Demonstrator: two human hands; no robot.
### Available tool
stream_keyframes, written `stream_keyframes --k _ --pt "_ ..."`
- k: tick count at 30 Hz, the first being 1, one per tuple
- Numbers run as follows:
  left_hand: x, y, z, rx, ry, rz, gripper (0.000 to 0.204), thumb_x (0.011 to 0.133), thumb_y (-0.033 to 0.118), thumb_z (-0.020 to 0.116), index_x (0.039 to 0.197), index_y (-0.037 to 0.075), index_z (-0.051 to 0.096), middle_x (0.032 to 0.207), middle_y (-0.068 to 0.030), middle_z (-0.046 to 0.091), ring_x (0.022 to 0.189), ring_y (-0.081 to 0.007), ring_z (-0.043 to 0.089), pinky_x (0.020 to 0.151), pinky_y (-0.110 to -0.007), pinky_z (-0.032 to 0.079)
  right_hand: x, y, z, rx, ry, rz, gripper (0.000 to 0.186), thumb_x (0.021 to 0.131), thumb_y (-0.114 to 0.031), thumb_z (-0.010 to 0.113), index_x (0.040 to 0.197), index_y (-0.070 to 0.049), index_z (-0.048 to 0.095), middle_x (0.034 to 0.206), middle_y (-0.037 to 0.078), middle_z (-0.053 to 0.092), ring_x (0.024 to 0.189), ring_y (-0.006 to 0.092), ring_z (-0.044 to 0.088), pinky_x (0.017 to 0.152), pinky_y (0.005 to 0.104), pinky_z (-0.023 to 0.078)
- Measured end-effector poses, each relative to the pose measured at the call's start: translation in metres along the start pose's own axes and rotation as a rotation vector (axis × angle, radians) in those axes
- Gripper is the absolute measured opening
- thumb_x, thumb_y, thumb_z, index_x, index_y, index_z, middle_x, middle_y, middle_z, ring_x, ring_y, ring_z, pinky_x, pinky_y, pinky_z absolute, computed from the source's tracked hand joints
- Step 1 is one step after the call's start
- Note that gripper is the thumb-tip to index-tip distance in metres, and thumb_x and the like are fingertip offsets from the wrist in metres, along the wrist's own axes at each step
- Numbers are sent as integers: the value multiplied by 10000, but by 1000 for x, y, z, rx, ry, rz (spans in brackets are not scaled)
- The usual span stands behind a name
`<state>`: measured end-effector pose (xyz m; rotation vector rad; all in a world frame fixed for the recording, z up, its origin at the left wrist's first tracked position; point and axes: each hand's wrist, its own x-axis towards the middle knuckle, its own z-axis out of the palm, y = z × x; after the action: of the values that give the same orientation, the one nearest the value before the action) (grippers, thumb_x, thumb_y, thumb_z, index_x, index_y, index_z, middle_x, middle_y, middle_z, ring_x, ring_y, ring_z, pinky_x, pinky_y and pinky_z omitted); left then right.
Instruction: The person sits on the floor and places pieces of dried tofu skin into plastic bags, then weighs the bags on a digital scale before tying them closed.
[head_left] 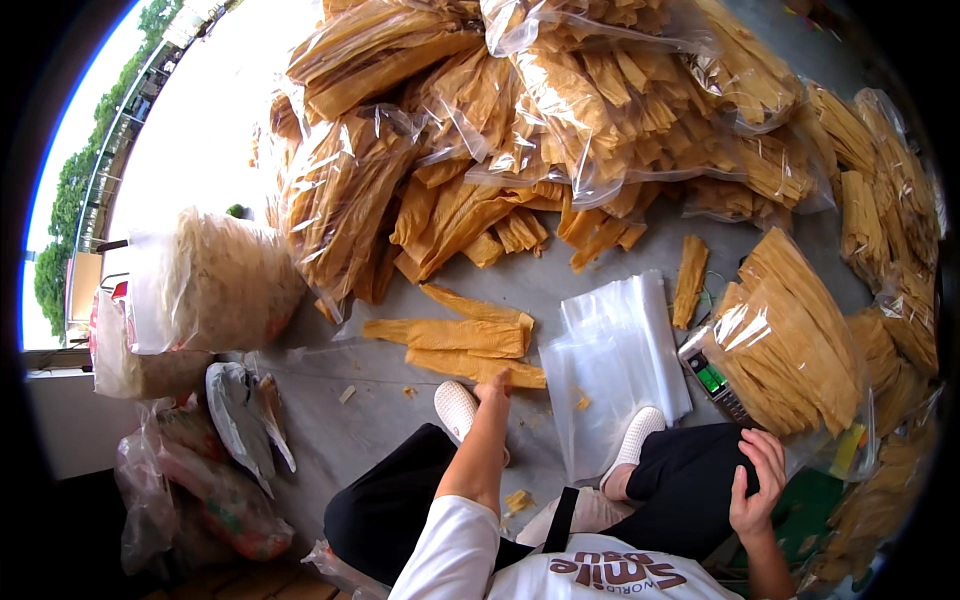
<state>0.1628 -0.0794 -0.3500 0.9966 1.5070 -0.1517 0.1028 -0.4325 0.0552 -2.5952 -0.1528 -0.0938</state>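
Note:
Several long golden-brown folded strips that look like dried tofu skin [468, 338] lie on the grey floor before me. My left hand [492, 389] reaches down to the lower edge of the nearest strip, its fingertips pressed together on it; exactly how they grip is hard to see. My right hand [760, 485] rests on my right knee, fingers apart, holding nothing. Between my feet and the strips, toward the right, lies a stack of flat clear plastic bags [610, 365]. Farther right, a filled bag of strips [790, 340] sits on a scale with a green-lit display [712, 378], partly covering it.
A high heap of bagged strips [600, 110] fills the far side, with more bags [885, 200] along the right. One loose bundle [690, 282] lies beside the flat bags. Stuffed whitish sacks [215, 280], grey shoes [240, 415] and a pinkish plastic bag [210, 490] stand at left.

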Motion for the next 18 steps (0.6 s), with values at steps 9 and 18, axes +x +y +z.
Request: stream_keyframes --k 9,18 --pt "-101 -7 15 -59 -460 14 331 741 6 653 1037 78 524 948 -35 608 789 -163 606 618 -290 513 2 -4 3 1 -2 9 226 766 -90 505 929 53 570 1016 185 583 975 357 525 890 450 387" --pt "-127 -52 -15 -47 -596 4 321 775 10 639 1068 60 517 970 -49 620 868 -174 615 707 -300 515 -12 -13 -8 -6 40 -10 233 732 -75 523 928 33 588 1021 168 590 986 345 528 907 434 382"
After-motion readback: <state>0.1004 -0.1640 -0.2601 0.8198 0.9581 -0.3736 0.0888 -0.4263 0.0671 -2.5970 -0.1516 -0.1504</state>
